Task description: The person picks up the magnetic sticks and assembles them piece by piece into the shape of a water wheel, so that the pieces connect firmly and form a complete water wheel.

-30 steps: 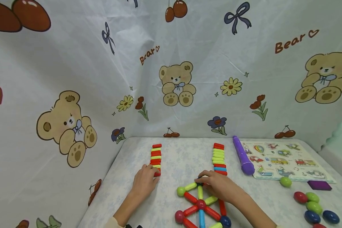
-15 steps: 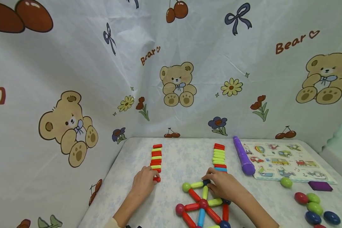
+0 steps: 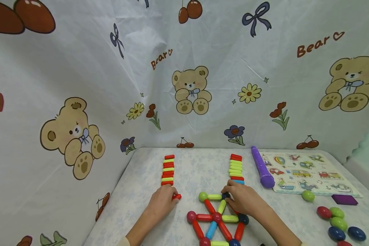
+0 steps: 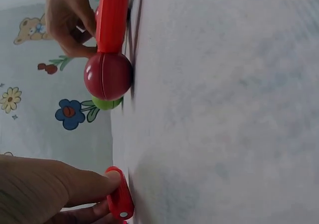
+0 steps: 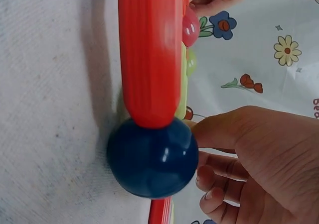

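In the head view, my left hand (image 3: 162, 201) pinches a red magnetic rod (image 3: 177, 196) between thumb and fingers, just below the left row of rods (image 3: 168, 169). The left wrist view shows that rod (image 4: 121, 196) with a small metal disc at its end. A flat wheel-like frame of rods and balls (image 3: 216, 217) lies on the table right of it. At its far right corner my right hand (image 3: 243, 198) grips a dark blue ball (image 3: 225, 196), partly hidden by the fingers. Another blue ball (image 5: 152, 157) fills the foreground of the right wrist view.
A second row of rods (image 3: 236, 167) lies behind the right hand. Further right are a purple toy microphone (image 3: 262, 169), a picture board (image 3: 307, 171), a purple block (image 3: 344, 200) and several loose egg-shaped pieces (image 3: 338, 223). A bear-print cloth (image 3: 218, 130) hangs behind the table.
My left hand has drawn the end red rod out of the left row, toward me and to the right. Under my right hand, the frame of rods and balls has turned clockwise a little.
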### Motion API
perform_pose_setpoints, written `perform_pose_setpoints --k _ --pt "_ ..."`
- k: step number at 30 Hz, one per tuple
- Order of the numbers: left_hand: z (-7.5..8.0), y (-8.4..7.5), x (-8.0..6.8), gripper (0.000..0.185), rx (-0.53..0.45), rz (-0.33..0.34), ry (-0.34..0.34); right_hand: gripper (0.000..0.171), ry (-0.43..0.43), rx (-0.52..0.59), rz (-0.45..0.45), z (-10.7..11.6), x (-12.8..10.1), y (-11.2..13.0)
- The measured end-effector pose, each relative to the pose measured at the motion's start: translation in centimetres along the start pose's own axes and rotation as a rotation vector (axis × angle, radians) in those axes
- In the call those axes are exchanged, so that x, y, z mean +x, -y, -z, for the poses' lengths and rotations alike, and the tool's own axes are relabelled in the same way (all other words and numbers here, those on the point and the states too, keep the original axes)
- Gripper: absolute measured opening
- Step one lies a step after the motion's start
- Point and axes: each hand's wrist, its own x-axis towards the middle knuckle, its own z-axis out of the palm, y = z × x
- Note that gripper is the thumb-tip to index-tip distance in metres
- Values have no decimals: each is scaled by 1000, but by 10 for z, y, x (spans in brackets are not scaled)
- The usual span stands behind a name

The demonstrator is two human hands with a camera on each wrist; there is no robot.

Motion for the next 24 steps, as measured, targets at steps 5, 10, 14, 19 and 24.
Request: perform_pose_setpoints --k 5,10,14,19,24 --pt "-2 -7 7 17 -100 9 42 17 20 9 -25 3 0 1" --pt "1 -20 14 16 -238 -32 88 17 21 5 -33 4 -1 1" --pt "0 -31 16 17 -303 -69 121 17 23 4 -40 5 -2 2" --pt "-6 -40 18 17 -316 -98 145 18 22 -4 -49 5 -3 3" --pt "-13 -46 19 15 -327 -88 173 17 20 -10 -55 5 -3 3"
